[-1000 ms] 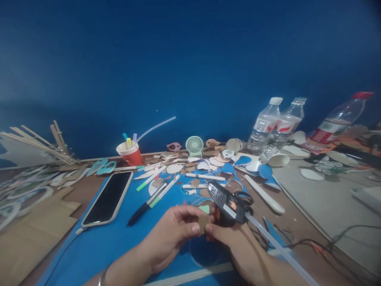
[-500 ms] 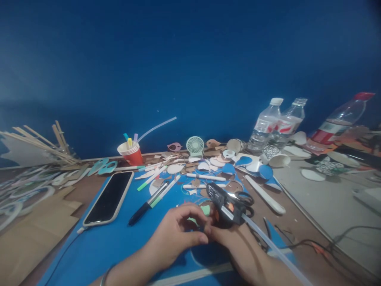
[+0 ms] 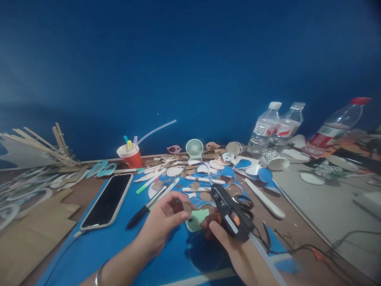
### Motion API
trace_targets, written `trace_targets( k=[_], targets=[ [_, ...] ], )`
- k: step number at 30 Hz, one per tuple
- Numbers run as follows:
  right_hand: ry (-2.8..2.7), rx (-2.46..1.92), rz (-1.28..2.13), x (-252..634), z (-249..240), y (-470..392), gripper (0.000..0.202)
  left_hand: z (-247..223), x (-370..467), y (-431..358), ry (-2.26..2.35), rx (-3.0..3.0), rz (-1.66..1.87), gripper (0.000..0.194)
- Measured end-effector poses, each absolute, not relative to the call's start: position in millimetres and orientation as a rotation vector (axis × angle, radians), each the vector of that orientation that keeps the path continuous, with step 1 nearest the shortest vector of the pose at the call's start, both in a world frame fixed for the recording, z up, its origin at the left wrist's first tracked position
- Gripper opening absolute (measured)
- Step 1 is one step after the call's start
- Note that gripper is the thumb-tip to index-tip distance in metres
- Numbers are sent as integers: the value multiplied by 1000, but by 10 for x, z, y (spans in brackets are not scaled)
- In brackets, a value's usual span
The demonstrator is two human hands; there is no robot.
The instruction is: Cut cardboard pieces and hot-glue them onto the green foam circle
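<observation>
Between the fingers of my left hand point(image 3: 166, 220) is a small round brown piece point(image 3: 187, 207), pinched by the thumb and fingertips. My right hand point(image 3: 228, 238) is wrapped round a black glue gun point(image 3: 232, 212), which has a long translucent glue stick point(image 3: 264, 254) coming out of its rear. A light green piece point(image 3: 197, 220) shows between the two hands, close to the right fingertips; what supports it is unclear. Under the hands lies a blue mat point(image 3: 119, 250).
A phone point(image 3: 108, 201) and a black marker point(image 3: 145, 208) lie left of my hands. Scissors point(image 3: 243, 201) sit beside the glue gun. Behind are paper cutouts, a small fan point(image 3: 194, 148), a red cup point(image 3: 132, 157) and plastic bottles point(image 3: 263, 127). Cables run at the right.
My hands have moved apart. The round brown piece now shows in my left fingers, and more of the green piece is visible. The glue gun has shifted slightly right and turned.
</observation>
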State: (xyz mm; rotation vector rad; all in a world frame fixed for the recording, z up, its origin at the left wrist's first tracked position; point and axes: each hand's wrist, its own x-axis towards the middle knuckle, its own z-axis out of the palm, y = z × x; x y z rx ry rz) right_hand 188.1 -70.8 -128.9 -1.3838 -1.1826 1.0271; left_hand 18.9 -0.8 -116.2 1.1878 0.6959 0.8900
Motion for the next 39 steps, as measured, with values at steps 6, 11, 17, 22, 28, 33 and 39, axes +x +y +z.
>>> trace_targets(
  k=[6, 11, 17, 22, 28, 33, 39],
  targets=[
    [-1259, -1169, 1230, 1871, -1363, -705, 32, -1207, 140, 57, 594, 959, 921, 21],
    [-1248, -1065, 1363, 1881, -1484, -731, 39, -1238, 138, 53, 574, 930, 907, 21],
    [-1282, -1091, 1357, 1887, -1458, -758, 39, -1252, 174, 20, 561, 933, 844, 27],
    [-1311, -1166, 1347, 1881, -1461, -761, 42, -1247, 189, 5, 558, 924, 853, 25],
    [-1289, -1187, 1331, 1870, -1503, -761, 44, -1243, 196, 8, 555, 925, 852, 26],
    [-1314, -1189, 1330, 1882, -1513, -760, 46, -1234, 200, 4, 559, 920, 856, 26],
    [-1297, -1181, 1345, 1881, -1543, -770, 46, -1216, 203, -12, 566, 920, 857, 25]
  ],
)
